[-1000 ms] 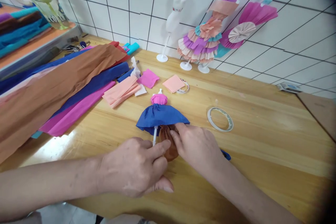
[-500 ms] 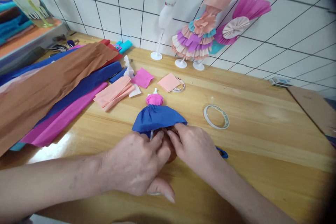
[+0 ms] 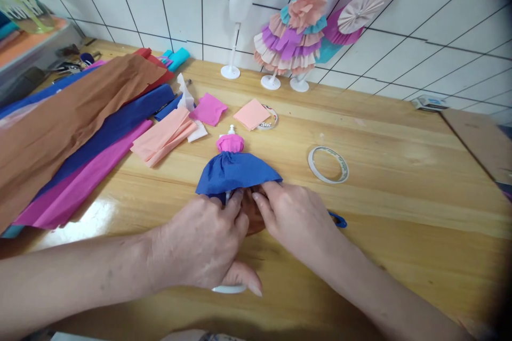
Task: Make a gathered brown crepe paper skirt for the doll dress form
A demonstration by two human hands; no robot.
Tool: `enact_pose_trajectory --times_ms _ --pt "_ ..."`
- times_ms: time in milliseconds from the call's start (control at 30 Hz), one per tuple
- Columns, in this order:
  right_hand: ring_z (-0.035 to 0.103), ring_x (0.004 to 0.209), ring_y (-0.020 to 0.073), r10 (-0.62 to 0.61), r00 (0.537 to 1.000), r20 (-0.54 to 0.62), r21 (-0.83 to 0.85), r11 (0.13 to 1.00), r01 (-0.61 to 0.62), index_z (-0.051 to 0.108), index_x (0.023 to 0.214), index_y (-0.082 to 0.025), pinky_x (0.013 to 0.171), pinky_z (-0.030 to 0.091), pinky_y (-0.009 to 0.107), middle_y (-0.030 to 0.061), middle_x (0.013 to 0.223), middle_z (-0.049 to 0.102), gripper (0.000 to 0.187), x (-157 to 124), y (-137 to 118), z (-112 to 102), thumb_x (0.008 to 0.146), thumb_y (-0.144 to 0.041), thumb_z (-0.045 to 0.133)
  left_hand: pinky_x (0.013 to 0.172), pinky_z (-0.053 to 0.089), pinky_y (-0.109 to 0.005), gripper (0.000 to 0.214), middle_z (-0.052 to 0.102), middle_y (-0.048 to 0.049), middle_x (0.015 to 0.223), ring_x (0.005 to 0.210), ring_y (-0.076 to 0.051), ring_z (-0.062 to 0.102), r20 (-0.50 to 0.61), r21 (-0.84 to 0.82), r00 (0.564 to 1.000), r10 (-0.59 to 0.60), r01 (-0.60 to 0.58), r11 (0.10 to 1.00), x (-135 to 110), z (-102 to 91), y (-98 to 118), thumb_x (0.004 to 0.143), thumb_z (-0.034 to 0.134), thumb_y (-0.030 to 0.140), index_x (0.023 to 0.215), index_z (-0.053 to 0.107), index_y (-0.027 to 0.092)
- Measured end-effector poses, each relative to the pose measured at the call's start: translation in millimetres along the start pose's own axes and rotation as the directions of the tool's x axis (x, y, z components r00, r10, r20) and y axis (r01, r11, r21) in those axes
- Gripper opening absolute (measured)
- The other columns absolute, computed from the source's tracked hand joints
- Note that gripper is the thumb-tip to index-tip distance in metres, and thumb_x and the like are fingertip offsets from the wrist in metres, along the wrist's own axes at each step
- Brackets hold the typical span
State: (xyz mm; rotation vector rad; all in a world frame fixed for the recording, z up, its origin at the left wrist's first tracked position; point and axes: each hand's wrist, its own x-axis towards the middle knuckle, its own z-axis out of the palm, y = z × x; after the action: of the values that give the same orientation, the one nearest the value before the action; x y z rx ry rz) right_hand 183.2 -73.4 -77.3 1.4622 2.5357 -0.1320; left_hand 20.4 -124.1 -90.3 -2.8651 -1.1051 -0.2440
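On the table [image 3: 400,208], the mannequin [image 3: 236,170] points neck-away, left hand [image 3: 200,245] and right hand [image 3: 296,218] fingers pinching brown paper [image 3: 250,214].

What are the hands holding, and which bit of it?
The left hand and right hand both pinch the little dress form lying on the table, at the brown paper just below its blue skirt.

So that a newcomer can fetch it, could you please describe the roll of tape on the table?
On the wooden table, look just right of the mannequin lying there in a blue paper skirt. The tape roll lies flat, alone on bare wood. It is a thin white ring, larger than the small ring by the peach paper square.
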Motion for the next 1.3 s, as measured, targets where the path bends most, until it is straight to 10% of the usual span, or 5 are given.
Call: enact_pose_trajectory --times_ms 267,500,933,1300 --pt "0.069 0.063 0.0262 -0.004 0.999 0.033 -0.029 1.000 0.005 0.064 0.084 -0.017 0.048 0.031 0.029 0.0095 0.072 0.072 0.020 1.4 -2.1 1.6 0.090 -0.021 0.045 0.046 0.043 -0.030 0.027 0.066 -0.0132 0.106 0.055 -0.014 0.051 -0.035 -0.127 0.976 0.217 -0.220 0.967 -15.9 -11.1 -10.7 0.091 0.037 0.013 0.093 0.065 0.012" --pt "0.070 0.062 0.0255 -0.017 1.000 0.025 -0.080 0.997 0.019 0.063 0.097 -0.016 0.047 0.035 0.028 0.0100 0.075 0.072 0.017 -0.5 -7.4 3.3 0.090 -0.022 0.048 0.046 0.044 -0.030 0.020 0.065 -0.0087 0.102 0.064 -0.015 0.055 0.013 -0.066 0.954 0.301 -0.299 0.952 -18.5 -7.0 -17.4 0.090 0.047 0.014 0.084 0.066 0.015" --pt "0.070 0.061 0.0234 -0.083 0.994 -0.066 -0.105 0.992 0.076 0.063 0.092 -0.016 0.045 0.037 0.027 0.0078 0.072 0.070 0.012 0.6 -14.3 10.1 0.085 -0.015 0.053 0.035 0.035 -0.030 0.016 0.059 -0.0025 0.087 0.054 -0.012 0.043 -0.313 -0.092 0.874 0.372 -0.418 0.904 -20.8 9.0 -10.8 0.077 0.050 0.016 0.081 0.066 0.015" --pt "0.069 0.062 0.0239 -0.086 0.995 -0.043 -0.116 0.990 0.080 0.064 0.089 -0.016 0.045 0.036 0.027 0.0098 0.075 0.071 0.010 4.3 -18.6 9.9 0.086 -0.017 0.054 0.039 0.034 -0.029 0.024 0.065 -0.0016 0.075 0.050 -0.011 0.041 -0.434 -0.153 0.863 0.260 -0.355 0.922 -15.7 -19.1 -23.8 0.080 0.045 0.007 0.068 0.064 0.015"
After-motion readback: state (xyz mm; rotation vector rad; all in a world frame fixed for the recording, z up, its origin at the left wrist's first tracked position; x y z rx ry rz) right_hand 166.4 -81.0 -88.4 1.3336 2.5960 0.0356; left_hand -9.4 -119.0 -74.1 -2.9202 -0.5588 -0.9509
